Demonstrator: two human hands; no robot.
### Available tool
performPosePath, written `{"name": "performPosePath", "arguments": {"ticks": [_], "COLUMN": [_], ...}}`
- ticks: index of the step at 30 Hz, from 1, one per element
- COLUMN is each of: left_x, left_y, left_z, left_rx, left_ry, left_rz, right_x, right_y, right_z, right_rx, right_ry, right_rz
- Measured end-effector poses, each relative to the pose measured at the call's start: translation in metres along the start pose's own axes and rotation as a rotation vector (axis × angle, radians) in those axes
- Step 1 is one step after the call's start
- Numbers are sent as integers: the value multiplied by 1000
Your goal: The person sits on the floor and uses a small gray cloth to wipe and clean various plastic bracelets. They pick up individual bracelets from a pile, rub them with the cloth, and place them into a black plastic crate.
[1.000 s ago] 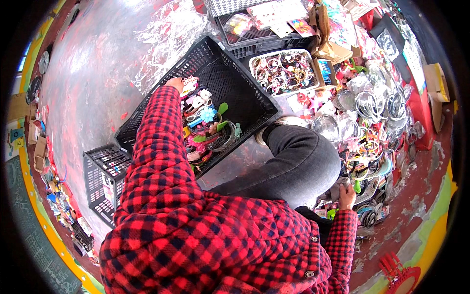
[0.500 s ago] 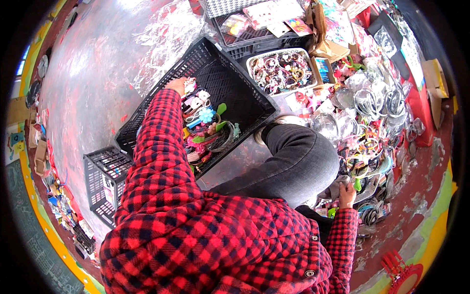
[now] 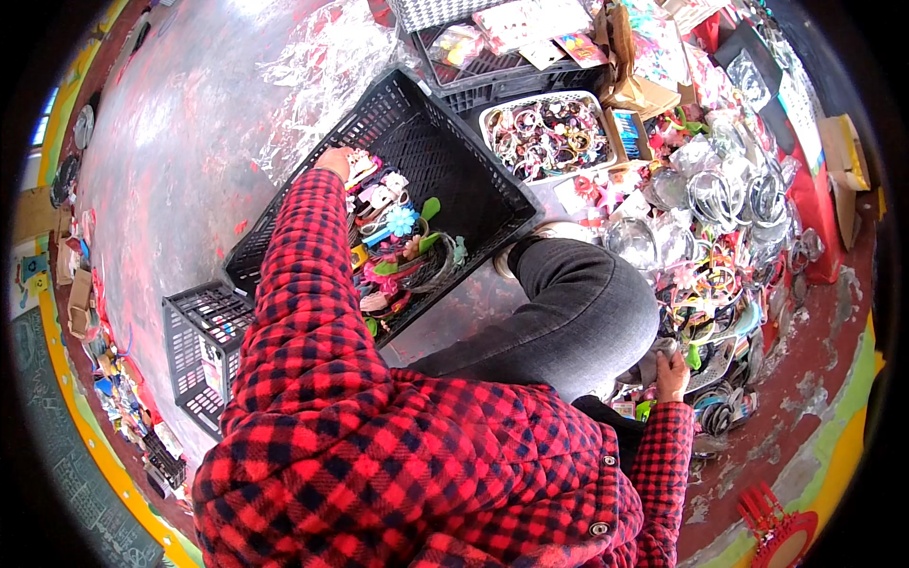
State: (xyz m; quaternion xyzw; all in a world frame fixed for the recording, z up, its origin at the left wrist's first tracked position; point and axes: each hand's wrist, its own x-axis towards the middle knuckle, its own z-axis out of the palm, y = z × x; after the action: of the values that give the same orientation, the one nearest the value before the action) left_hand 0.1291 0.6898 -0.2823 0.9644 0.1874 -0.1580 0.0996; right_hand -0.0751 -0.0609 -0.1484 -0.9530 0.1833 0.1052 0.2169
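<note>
While the person crouched, the left hand (image 3: 333,161) reached into the black plastic crate (image 3: 445,161), fingers closed on a white hair accessory (image 3: 360,168) at the top of the pile of hair accessories (image 3: 398,241) in the crate's left half. Right hand (image 3: 671,371) sat low beside the knee (image 3: 606,322), gripping a grey headband (image 3: 660,352) at the edge of the headband heap (image 3: 720,275). White basket of bracelets (image 3: 549,133) stood just beyond the crate; smaller black crate (image 3: 204,341) lay to the left.

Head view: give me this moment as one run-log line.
left hand: reaching into black crate, at hair accessories | right hand: by knee, on grey item, grip unclear | white basket: beyond crate
</note>
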Motion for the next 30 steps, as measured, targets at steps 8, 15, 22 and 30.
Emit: {"name": "performPosePath", "arguments": {"ticks": [8, 15, 22, 30], "left_x": [1, -23, 3, -13], "left_y": [30, 49, 18, 54], "left_z": [11, -17, 9, -3], "left_rx": [264, 176, 197, 121], "left_ry": [-301, -134, -65, -13], "left_rz": [60, 214, 131, 118], "right_x": [-3, -1, 3, 1], "right_y": [-6, 0, -9, -4], "right_z": [-7, -1, 1, -1], "right_rx": [-7, 24, 99, 61], "right_ry": [-8, 48, 32, -42], "right_rz": [-19, -83, -74, 5]}}
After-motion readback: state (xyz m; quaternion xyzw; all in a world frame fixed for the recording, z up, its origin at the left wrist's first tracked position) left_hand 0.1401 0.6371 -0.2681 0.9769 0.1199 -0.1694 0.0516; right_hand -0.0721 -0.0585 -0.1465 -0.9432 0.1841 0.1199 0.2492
